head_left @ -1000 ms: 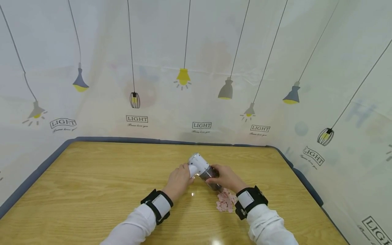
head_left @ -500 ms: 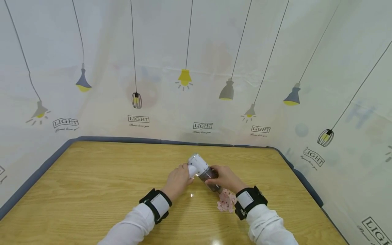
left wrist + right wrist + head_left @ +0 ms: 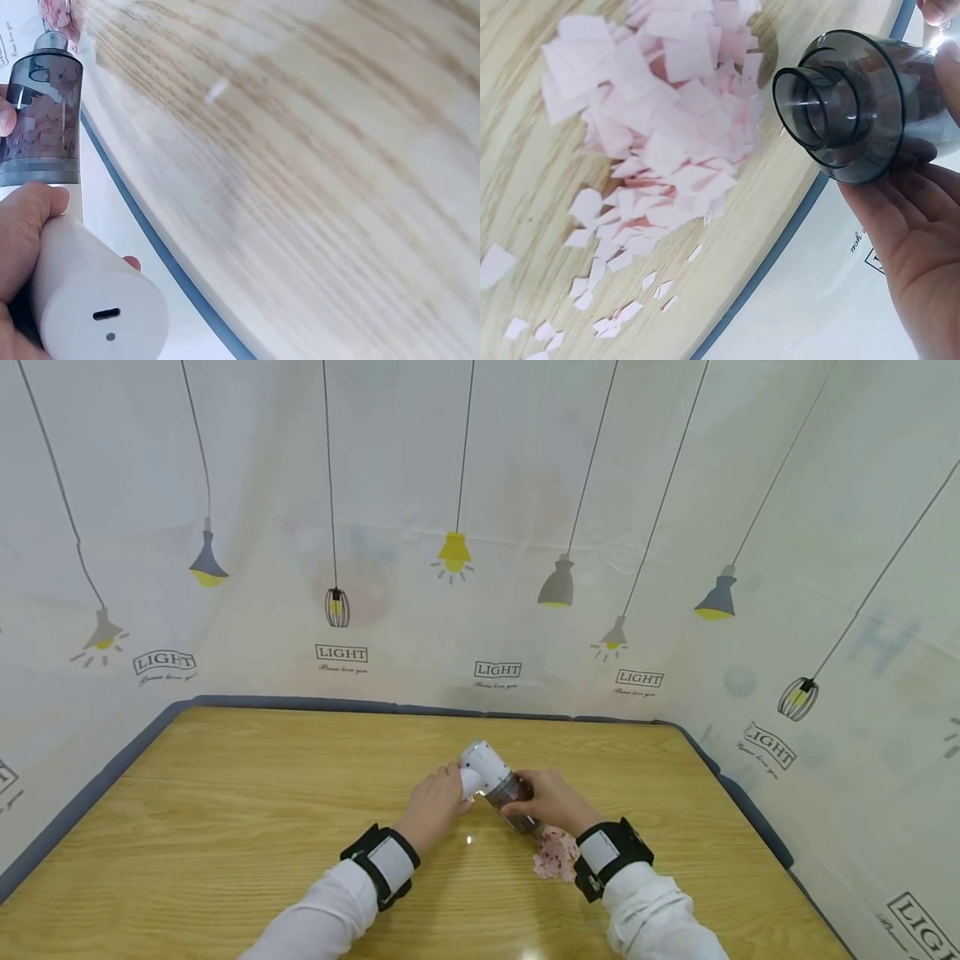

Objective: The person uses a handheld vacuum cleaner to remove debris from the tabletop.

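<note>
Left hand (image 3: 433, 802): fingers curled round white handle (image 3: 97, 277) of vacuum (image 3: 483, 764); right hand (image 3: 557, 802): fingers holding its dark cup (image 3: 513, 795), pink scraps (image 3: 46, 131) inside; vacuum tilts between both, nozzle (image 3: 799, 105) near scrap pile (image 3: 667, 135) on table (image 3: 262, 793).

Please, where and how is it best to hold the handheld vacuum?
Probably by its white handle, from the person's left: this rounded bar angles off the body toward the left hand, which grips it. The right hand holds the dark canister from the right, leaving the nozzle free toward the pink paper pieces.
</note>
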Available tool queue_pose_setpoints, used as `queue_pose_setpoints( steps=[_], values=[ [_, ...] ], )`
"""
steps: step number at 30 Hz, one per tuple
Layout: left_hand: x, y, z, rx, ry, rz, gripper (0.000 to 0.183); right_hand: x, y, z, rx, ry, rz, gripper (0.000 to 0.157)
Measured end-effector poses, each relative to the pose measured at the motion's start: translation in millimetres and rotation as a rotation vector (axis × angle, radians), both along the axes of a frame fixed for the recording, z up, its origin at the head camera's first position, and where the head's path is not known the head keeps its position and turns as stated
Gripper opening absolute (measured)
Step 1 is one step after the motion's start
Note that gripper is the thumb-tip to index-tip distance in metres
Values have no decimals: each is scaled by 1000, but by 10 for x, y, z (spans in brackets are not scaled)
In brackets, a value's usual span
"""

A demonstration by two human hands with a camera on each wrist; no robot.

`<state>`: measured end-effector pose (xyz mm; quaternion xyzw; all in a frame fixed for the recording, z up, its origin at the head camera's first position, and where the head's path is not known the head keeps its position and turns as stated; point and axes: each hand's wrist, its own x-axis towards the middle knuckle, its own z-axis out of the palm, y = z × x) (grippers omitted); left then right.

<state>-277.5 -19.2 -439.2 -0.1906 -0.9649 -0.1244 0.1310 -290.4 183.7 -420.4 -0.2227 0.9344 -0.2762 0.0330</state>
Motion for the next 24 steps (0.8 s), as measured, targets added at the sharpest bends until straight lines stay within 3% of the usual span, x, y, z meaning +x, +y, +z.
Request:
queue_pose_setpoints(
  steps=[24],
  values=[
    [32, -51, 0, -11, 6, -29, 47, 43, -25, -13, 6, 21, 42, 34]
  ],
)
